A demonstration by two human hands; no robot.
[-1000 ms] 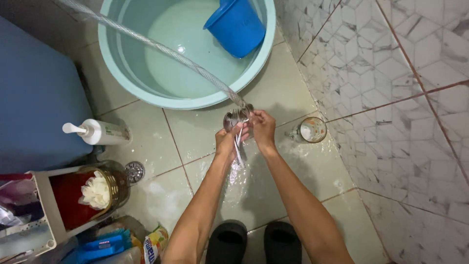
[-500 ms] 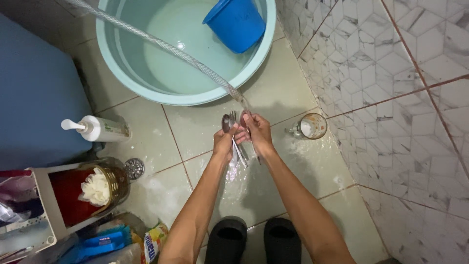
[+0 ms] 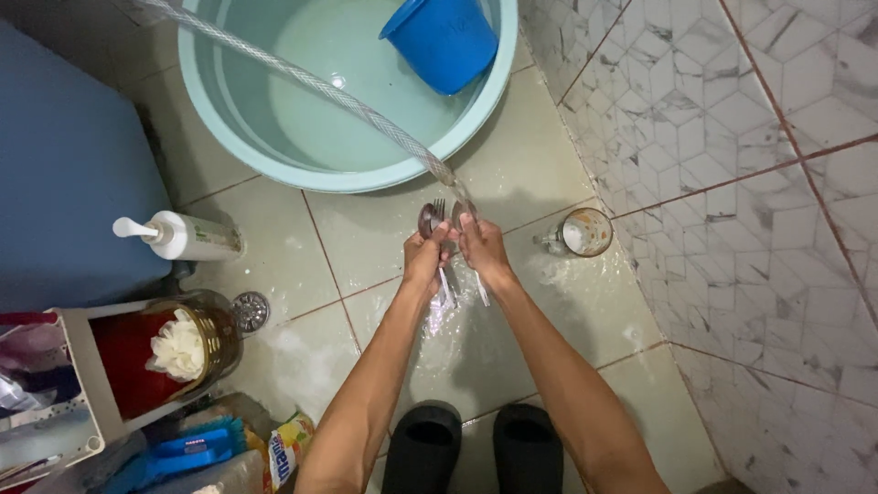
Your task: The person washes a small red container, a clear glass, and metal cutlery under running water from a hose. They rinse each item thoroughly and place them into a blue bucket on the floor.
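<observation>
My left hand [image 3: 423, 262] and my right hand [image 3: 482, 249] are held together low over the wet tiled floor. Both grip a bunch of metal cutlery [image 3: 433, 216], a fork and spoons, with the heads pointing away from me and the handles hanging below my fingers. A clear braided hose [image 3: 311, 84] crosses the big basin and pours water straight onto the cutlery and my fingers. Water runs off beneath my hands and spreads over the floor.
A large pale green basin [image 3: 219, 128] of water holds a blue bucket [image 3: 444, 38]. A glass mug [image 3: 583, 232] stands by the tiled wall at right. A white pump bottle [image 3: 187, 237], a floor drain [image 3: 250, 309] and a rack with a jar [image 3: 197, 343] are at left. My black slippers [image 3: 471, 448] are below.
My hands have stayed under the water stream, shifting the cutlery slightly between them. The hose and other objects have not moved.
</observation>
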